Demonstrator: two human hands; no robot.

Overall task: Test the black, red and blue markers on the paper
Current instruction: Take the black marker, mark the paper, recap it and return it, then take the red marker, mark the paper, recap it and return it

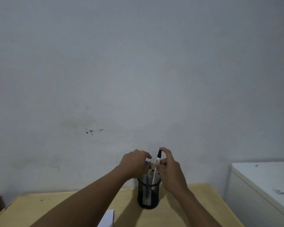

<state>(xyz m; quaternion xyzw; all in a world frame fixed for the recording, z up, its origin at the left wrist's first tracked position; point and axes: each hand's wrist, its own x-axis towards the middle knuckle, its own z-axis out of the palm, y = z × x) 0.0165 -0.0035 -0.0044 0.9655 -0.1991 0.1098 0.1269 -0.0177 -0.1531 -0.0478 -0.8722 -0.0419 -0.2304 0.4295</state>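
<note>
On the pale wooden table (82,208) stands a black mesh pen holder (148,194). The right hand (170,171) pinches the white barrel of a black-capped marker (157,163) that rises tilted out of the holder. The left hand (134,163) hovers over the other markers inside, fingers curled loosely apart. A white paper (107,219) lies at the near edge

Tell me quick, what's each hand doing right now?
Left hand: curled over the markers in the mesh cup; grip cannot be told.
Right hand: closed on the black-capped marker.
</note>
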